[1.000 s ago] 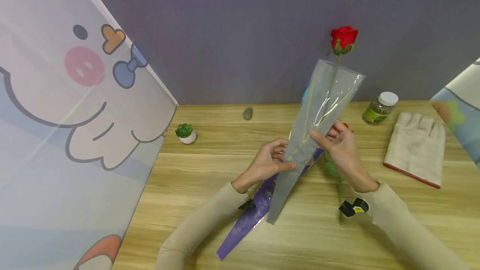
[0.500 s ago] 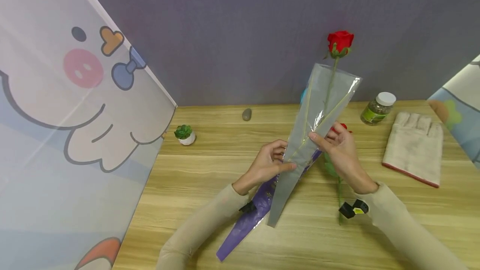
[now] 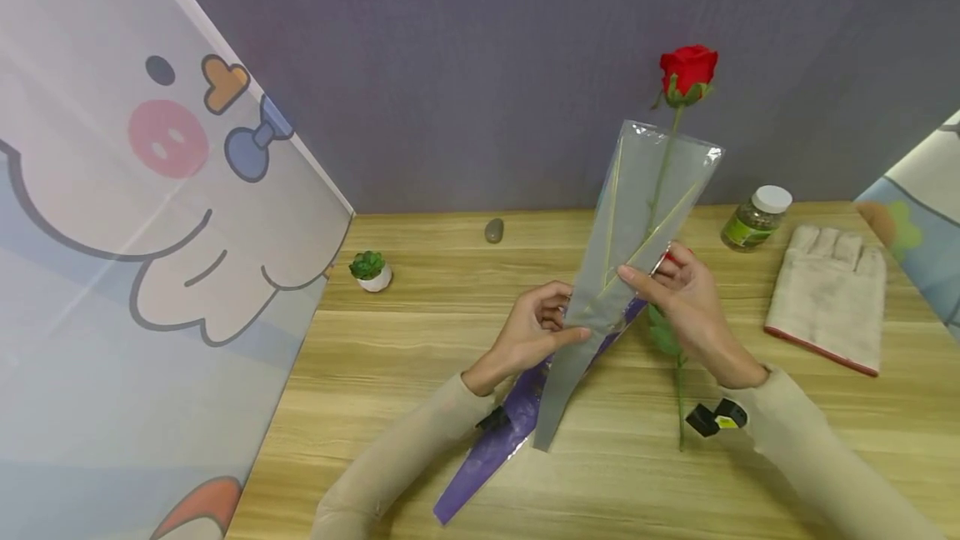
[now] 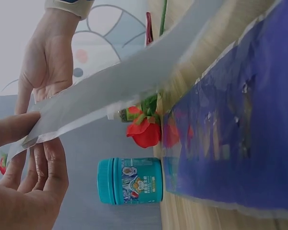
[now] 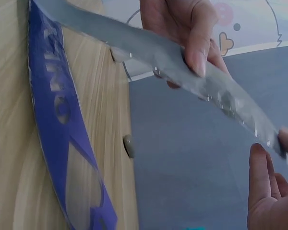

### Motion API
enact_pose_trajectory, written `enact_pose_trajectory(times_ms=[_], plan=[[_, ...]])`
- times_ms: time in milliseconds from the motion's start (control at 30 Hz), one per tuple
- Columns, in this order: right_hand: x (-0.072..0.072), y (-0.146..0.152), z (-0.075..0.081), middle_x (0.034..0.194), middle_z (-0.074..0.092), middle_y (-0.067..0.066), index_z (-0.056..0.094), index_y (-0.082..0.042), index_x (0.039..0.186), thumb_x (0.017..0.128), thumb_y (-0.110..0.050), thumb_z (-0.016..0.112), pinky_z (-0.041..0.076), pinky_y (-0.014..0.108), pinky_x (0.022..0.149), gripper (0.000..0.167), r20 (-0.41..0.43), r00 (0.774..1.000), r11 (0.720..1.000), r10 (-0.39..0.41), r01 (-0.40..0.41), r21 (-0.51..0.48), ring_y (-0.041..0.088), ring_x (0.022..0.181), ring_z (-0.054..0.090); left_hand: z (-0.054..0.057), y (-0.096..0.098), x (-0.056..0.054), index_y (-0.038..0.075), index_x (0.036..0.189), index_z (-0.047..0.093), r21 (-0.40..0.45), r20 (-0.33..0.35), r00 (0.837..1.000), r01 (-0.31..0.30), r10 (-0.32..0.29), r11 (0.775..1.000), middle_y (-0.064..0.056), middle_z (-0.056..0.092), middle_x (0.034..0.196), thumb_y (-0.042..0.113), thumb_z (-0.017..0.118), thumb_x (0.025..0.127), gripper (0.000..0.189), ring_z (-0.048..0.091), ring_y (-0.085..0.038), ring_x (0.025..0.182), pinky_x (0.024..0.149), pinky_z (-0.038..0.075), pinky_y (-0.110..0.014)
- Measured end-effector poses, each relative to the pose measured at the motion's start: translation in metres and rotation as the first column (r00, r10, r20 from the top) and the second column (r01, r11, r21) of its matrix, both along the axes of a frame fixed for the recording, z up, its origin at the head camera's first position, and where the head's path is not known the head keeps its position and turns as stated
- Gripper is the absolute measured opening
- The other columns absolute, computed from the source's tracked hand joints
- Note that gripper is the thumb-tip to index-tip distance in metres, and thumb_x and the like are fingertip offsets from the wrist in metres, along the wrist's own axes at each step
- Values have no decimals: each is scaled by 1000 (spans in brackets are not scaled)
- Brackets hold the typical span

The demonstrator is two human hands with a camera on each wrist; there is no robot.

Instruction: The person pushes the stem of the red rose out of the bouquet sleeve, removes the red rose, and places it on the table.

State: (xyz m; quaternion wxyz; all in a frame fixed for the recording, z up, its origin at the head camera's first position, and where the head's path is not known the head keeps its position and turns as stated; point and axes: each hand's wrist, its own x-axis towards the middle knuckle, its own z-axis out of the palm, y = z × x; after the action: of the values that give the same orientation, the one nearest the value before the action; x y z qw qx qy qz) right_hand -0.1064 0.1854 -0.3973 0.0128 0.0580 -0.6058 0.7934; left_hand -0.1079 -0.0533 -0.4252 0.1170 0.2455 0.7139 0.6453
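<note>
Both hands hold a grey, partly see-through flower sleeve (image 3: 626,223) with gold lines, tilted above the table. A red rose (image 3: 688,73) stands in it, its bloom above the wide top and its stem showing through. My left hand (image 3: 525,332) pinches the sleeve's lower left side, thumb in front and fingers behind. On the right edge, higher up, my right hand (image 3: 686,298) grips it the same way. Beneath lies a purple flower sleeve (image 3: 491,448), partly covered. A second red rose (image 4: 145,132) lies on the table, its bloom mostly hidden behind the right hand in the head view.
Toward the back right stand a white-lidded jar (image 3: 757,217) and a work glove (image 3: 828,298) lying flat. A teal jar (image 4: 132,181) is behind the sleeves. A small potted succulent (image 3: 371,271) and a grey stone (image 3: 494,230) sit at the back left.
The rose has dipped slightly and risen again. The grey sleeve's top has shifted a little left, covering the teal jar in the head view. Both hands keep their hold.
</note>
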Motion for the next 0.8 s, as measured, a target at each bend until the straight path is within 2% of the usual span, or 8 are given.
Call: enact_pose_trajectory(times_ms=[200, 500, 633, 800], plan=[[-8, 16, 13, 101, 80, -3, 61, -8, 123, 97, 8, 65, 62, 20, 69, 31, -73, 997, 997, -22, 16, -78, 7, 84, 76, 2, -4, 4, -4, 122, 66, -15, 16, 1000, -19, 19, 1000, -31, 73, 102, -5, 81, 84, 41, 61, -2, 68, 66, 54, -19], [-36, 56, 51, 97, 78, 1, 61, -3, 122, 96, 10, 65, 64, 24, 76, 29, -113, 991, 995, -68, 59, -87, 10, 86, 77, -1, -5, 11, -2, 120, 66, -71, 42, 999, -17, 21, 997, -28, 72, 102, -3, 81, 85, 39, 58, 0, 70, 68, 50, -15], [-50, 67, 66, 103, 79, 0, 62, -2, 124, 96, 5, 69, 63, 21, 74, 29, -125, 989, 996, -80, 76, -36, 9, 88, 76, -2, -6, 12, -2, 122, 66, -86, 35, 999, -5, 8, 996, -27, 71, 103, -2, 81, 85, 39, 58, 1, 71, 69, 51, -16], [-61, 71, 76, 109, 79, -7, 65, -7, 128, 96, -8, 75, 56, 14, 68, 34, -79, 991, 990, -112, 118, 73, 4, 92, 70, -6, -4, 15, -2, 121, 66, -86, 58, 998, 2, 3, 996, -26, 72, 102, -1, 81, 85, 39, 60, -1, 72, 69, 53, -16]])
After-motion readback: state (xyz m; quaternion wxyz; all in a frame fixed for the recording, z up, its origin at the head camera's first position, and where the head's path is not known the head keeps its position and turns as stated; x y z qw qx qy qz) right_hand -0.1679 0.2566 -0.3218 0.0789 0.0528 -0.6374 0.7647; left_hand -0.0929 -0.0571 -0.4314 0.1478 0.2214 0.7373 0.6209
